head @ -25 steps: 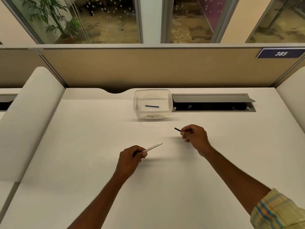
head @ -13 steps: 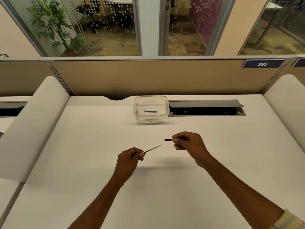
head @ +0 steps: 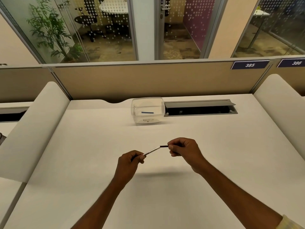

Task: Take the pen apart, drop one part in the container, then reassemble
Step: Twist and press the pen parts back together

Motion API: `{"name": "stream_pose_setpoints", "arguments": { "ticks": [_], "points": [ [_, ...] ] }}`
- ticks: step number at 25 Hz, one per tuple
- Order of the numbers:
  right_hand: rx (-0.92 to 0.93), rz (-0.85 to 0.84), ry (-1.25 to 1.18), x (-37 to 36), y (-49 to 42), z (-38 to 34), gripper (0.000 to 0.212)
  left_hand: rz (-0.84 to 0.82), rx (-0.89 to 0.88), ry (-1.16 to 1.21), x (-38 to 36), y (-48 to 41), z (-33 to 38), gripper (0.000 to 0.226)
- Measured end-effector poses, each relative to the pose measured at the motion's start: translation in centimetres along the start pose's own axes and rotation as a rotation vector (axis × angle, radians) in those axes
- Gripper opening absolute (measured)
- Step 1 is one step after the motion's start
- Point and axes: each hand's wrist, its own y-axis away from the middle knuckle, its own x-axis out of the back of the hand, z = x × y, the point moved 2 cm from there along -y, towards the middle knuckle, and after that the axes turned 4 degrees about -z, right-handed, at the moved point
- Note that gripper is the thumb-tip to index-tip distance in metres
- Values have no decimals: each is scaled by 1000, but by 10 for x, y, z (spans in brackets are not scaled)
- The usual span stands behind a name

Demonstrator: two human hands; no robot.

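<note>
My left hand (head: 130, 161) pinches the lower end of a thin white pen body (head: 152, 150) that points up and to the right. My right hand (head: 184, 150) grips a short dark pen part (head: 163, 146); its free tip touches the white body's open end. Both hands hover above the middle of the white desk (head: 99, 146). A clear plastic container (head: 147, 110) labelled "RECYCLE" stands at the back of the desk. A small blue pen part (head: 147, 112) lies flat inside it.
An open grey cable tray (head: 200, 107) is set into the desk right of the container. A tan partition (head: 148, 80) closes the back. White rounded dividers stand at the left (head: 33, 129) and right (head: 280, 103) sides.
My two hands have moved toward each other. The gap between the dark part and the white body has closed, so their ends now meet. The camera has tilted up a little.
</note>
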Motion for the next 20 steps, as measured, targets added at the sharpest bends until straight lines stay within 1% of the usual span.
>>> {"name": "stream_pose_setpoints", "arguments": {
  "ticks": [3,14,20],
  "points": [
    [5,6,41,4,7,2,14,-10,-7,3,-2,5,3,17],
    [101,24,350,9,24,-13,19,-30,-44,-57,-7,18,9,18],
    [96,-22,362,-6,33,-13,14,-50,-91,-97,-11,21,13,19]
  ]
}}
